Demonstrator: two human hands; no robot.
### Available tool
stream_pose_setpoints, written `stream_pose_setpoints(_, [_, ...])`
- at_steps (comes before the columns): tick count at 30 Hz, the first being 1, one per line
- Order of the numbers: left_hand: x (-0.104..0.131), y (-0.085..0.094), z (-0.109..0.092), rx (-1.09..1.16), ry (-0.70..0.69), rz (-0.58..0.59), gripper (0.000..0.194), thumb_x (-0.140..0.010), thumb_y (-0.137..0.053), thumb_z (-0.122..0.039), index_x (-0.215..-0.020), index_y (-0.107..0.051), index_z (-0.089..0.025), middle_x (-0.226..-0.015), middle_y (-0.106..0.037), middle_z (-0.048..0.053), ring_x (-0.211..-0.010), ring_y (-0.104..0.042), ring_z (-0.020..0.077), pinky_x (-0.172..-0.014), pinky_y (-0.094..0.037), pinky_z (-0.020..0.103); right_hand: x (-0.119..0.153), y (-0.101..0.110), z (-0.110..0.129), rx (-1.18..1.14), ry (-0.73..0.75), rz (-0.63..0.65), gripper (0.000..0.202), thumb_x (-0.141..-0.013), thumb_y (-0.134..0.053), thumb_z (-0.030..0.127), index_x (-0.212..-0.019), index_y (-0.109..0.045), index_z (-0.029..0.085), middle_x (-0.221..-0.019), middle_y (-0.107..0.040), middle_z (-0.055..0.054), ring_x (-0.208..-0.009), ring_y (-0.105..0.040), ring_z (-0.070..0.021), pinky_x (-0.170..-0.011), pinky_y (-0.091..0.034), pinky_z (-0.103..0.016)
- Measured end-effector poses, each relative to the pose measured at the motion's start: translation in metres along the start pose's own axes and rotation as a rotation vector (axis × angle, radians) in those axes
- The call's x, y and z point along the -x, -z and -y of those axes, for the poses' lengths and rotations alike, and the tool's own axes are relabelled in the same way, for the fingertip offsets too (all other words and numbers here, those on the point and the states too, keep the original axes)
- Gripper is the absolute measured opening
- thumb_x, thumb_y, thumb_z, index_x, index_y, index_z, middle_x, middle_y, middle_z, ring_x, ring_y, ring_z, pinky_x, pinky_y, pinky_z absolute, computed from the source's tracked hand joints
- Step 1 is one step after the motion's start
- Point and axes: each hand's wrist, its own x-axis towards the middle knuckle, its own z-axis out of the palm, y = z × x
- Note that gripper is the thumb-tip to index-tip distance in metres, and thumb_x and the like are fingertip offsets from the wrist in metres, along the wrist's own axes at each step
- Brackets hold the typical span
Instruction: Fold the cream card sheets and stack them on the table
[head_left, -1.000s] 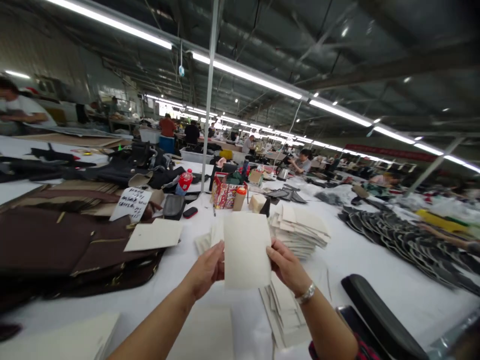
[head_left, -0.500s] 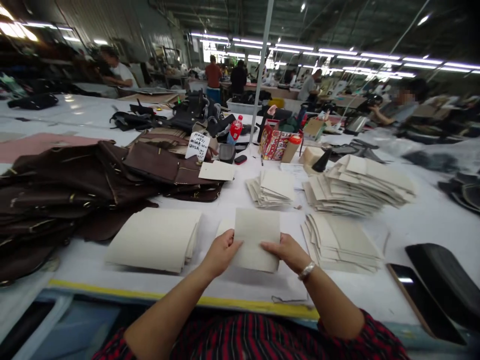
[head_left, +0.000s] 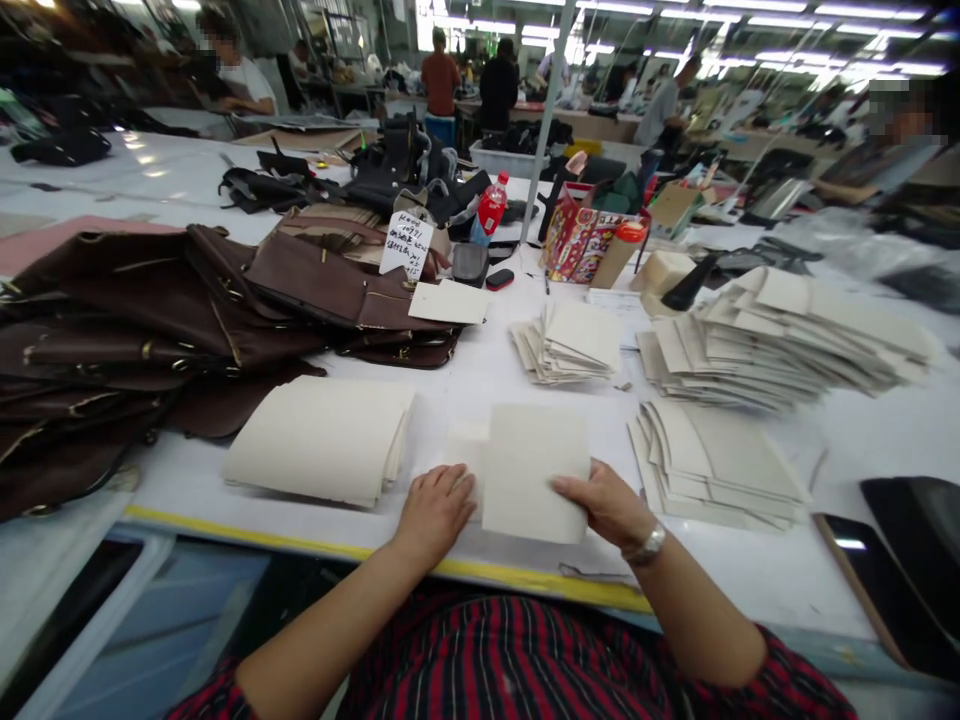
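Note:
My right hand (head_left: pixel 611 503) grips the right edge of a pale cream rectangular card (head_left: pixel 535 472), thumb on top and fingers behind. The card is held just over the white table, close to its front edge. My left hand (head_left: pixel 436 512) lies palm down at the left, its fingers extended and resting at the edge of another pale card (head_left: pixel 466 447). That second card is partly covered by the held one. Left of my hands sits a curved stack of larger cream sheets (head_left: pixel 319 440). To the right is a fanned stack of cream pieces (head_left: pixel 716 460).
Farther back are a small pile of cards (head_left: pixel 574 340) and a long fanned pile (head_left: pixel 787 335). Dark brown leather bags (head_left: pixel 172 310) cover the left side. A phone (head_left: pixel 874 580) lies at the right. A red-capped bottle (head_left: pixel 489 210) stands behind. People work in the background.
My left hand has let go of the held card and moved down and left onto the table. My right hand keeps the card, now slightly farther right. The view has tilted down.

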Motion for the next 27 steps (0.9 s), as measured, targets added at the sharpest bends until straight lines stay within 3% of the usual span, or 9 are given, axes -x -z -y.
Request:
stream_pose_setpoints(2, [0.001,-0.001,0.001,0.028,-0.003,-0.016,0.031,-0.079,-0.05,-0.03,-0.11,-0.052,-0.024,-0.119,-0.051,0.005,-0.106,-0.044,0.0232,-0.085,-0.039,0.04,-0.009,-0.008,-0.007,0.312,-0.001,0.003,0.04,-0.071,-0.057,0.041,-0.1,-0.057,0.013,-0.095,-0.065,-0.01,-0.084,-0.061,-0.0235,-0.074,-0.048,-0.035])
stream_pose_setpoints(5, [0.004,-0.005,0.01,0.102,-0.033,-0.036,0.032,-0.082,-0.047,-0.029,-0.113,-0.049,-0.024,-0.121,-0.049,0.005,-0.11,-0.041,0.0224,-0.09,-0.036,0.041,-0.011,-0.013,-0.012,0.901,0.073,-0.126,0.029,-0.075,-0.052,0.039,-0.087,-0.06,0.014,-0.082,-0.066,-0.011,-0.078,-0.061,-0.0254,-0.07,-0.046,-0.037])
stream_pose_setpoints(8, [0.008,-0.005,0.022,0.241,-0.065,-0.005,0.037,-0.083,-0.043,-0.022,-0.119,-0.043,-0.02,-0.123,-0.047,0.006,-0.113,-0.039,0.0198,-0.095,-0.034,0.039,-0.002,-0.012,-0.002,1.15,0.168,-0.12,0.026,-0.08,-0.045,0.036,-0.077,-0.059,0.015,-0.071,-0.064,-0.009,-0.07,-0.061,-0.0247,-0.065,-0.046,-0.036])
stream_pose_setpoints(10, [0.009,-0.003,0.027,0.339,-0.073,0.025,0.035,-0.082,-0.044,-0.019,-0.117,-0.043,-0.017,-0.123,-0.046,0.008,-0.113,-0.04,0.0182,-0.096,-0.035,0.036,0.004,-0.011,0.009,1.017,0.179,-0.097,0.026,-0.08,-0.045,0.037,-0.077,-0.059,0.016,-0.073,-0.065,-0.007,-0.07,-0.061,-0.0228,-0.064,-0.047,-0.034])
stream_pose_setpoints(13, [0.009,0.002,0.028,0.404,-0.066,0.033,0.02,-0.08,-0.046,-0.018,-0.099,-0.053,-0.016,-0.115,-0.05,0.008,-0.11,-0.044,0.0179,-0.094,-0.038,0.034,0.0,-0.012,0.018,0.521,0.094,-0.078,0.028,-0.077,-0.052,0.038,-0.092,-0.059,0.016,-0.089,-0.066,-0.006,-0.078,-0.062,-0.0213,-0.068,-0.049,-0.031])
stream_pose_setpoints(17, [0.009,0.006,0.027,0.409,-0.082,0.01,0.017,-0.083,-0.04,-0.017,-0.09,-0.056,-0.017,-0.103,-0.055,0.007,-0.11,-0.044,0.0173,-0.094,-0.039,0.033,-0.023,-0.022,-0.001,0.081,0.002,-0.015,0.037,-0.07,-0.061,0.035,-0.101,-0.057,0.015,-0.102,-0.063,-0.007,-0.09,-0.06,-0.0222,-0.079,-0.049,-0.034])
stream_pose_setpoints(22, [0.023,0.004,0.036,0.282,-0.167,0.029,0.025,-0.083,-0.041,-0.014,-0.102,-0.055,-0.02,-0.114,-0.053,0.005,-0.114,-0.041,0.0205,-0.096,-0.035,0.041,-0.04,-0.03,-0.036,0.016,-0.049,-0.041,0.037,-0.066,-0.064,0.035,-0.097,-0.059,0.015,-0.101,-0.064,-0.007,-0.091,-0.059,-0.0232,-0.084,-0.047,-0.037])
stream_pose_setpoints(27, [0.039,-0.003,0.037,0.255,-0.245,-0.09,0.024,-0.083,-0.042,-0.013,-0.102,-0.056,-0.019,-0.108,-0.057,0.004,-0.108,-0.046,0.0184,-0.09,-0.041,0.036,-0.039,-0.032,-0.04,0.068,-0.055,-0.03,0.038,-0.067,-0.063,0.035,-0.099,-0.058,0.015,-0.102,-0.063,-0.006,-0.094,-0.058,-0.0232,-0.086,-0.047,-0.038])
